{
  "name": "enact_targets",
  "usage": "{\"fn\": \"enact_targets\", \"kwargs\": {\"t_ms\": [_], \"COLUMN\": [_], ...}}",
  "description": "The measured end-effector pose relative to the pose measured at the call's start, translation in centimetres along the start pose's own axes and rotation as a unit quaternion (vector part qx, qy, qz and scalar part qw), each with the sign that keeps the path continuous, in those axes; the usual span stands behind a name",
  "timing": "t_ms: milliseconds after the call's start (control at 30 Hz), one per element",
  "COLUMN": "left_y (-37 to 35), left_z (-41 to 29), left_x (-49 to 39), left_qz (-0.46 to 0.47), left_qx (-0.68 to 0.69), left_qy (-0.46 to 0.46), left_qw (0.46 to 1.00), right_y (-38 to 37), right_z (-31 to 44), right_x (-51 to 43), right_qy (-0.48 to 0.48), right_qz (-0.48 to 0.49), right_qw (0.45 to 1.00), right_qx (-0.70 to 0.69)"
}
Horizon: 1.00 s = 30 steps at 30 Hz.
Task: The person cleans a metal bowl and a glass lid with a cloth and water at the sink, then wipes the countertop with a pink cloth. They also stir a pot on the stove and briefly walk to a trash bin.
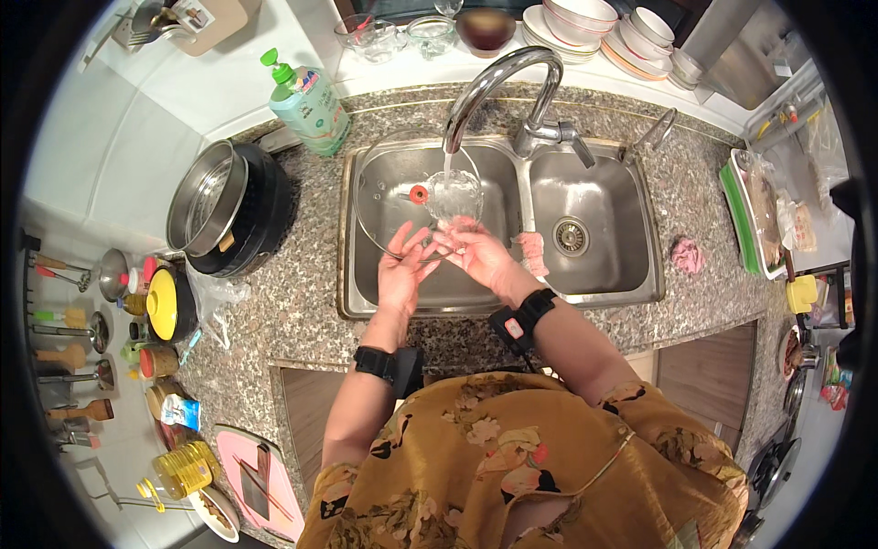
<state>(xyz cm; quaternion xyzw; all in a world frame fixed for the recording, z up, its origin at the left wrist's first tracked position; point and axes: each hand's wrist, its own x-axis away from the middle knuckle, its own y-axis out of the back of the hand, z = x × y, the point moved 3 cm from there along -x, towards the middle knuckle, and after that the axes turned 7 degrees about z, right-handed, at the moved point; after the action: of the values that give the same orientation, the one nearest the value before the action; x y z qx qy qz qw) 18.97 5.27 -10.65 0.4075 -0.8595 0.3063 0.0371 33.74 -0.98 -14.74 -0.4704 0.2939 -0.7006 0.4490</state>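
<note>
Water runs from the chrome faucet onto a round clear glass lid, tilted over the left basin of a steel double sink. At its near rim, my left hand grips the edge between thumb and fingers. My right hand meets the same rim beside it, with something pinkish at its fingertips that I cannot make out clearly. A red-rimmed knob shows at the lid's middle. Over the divider between the basins hangs a pink and white cloth.
A green pump bottle stands behind the sink's left corner. Left of the basin, a steel steamer pot leans on a black pot. A crumpled pink cloth lies right of the sink. Bowls and plates line the back ledge. A knife rests on a pink board.
</note>
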Motion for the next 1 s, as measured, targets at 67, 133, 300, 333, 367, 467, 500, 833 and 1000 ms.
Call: {"fn": "enact_targets", "kwargs": {"t_ms": [67, 133, 300, 333, 367, 467, 500, 833, 1000], "left_y": [1.6, 2.8, 2.7, 2.5, 2.3, 1.0, 0.5, -6.2, -3.9], "left_z": [-0.8, -2.0, -3.4, -3.5, -3.9, -4.9, -4.9, -1.2, -2.2], "left_x": [0.1, 0.1, 0.9, 0.7, 0.7, 0.6, 0.7, -0.2, -1.9], "left_qz": [-0.028, -0.04, -0.006, 0.005, 0.012, 0.043, 0.059, 0.146, 0.089], "left_qx": [-0.1, -0.345, -0.713, -0.735, -0.751, -0.778, -0.772, -0.724, -0.773], "left_qy": [-0.01, -0.074, -0.242, -0.215, -0.234, -0.266, -0.26, -0.29, -0.227], "left_qw": [0.995, 0.935, 0.658, 0.643, 0.617, 0.567, 0.577, 0.609, 0.586], "right_y": [0.3, 0.3, -1.5, -1.6, -1.6, -1.1, -0.7, -0.9, -0.8], "right_z": [0.9, 2.7, 6.2, 6.5, 6.5, 6.0, 5.8, 5.1, 5.5], "right_x": [0.1, 0.3, 0.3, 0.5, 0.7, 1.7, 2.0, 2.2, 3.5], "right_qy": [-0.057, -0.076, -0.064, -0.059, -0.053, -0.007, 0.008, 0.087, 0.086], "right_qz": [-0.072, -0.12, 0.038, 0.046, 0.055, 0.079, 0.064, 0.085, 0.105], "right_qw": [0.982, 0.949, 0.997, 0.997, 0.996, 0.997, 0.998, 0.99, 0.99], "right_qx": [0.163, 0.282, 0.009, 0.028, 0.048, -0.019, -0.027, -0.068, -0.034]}}
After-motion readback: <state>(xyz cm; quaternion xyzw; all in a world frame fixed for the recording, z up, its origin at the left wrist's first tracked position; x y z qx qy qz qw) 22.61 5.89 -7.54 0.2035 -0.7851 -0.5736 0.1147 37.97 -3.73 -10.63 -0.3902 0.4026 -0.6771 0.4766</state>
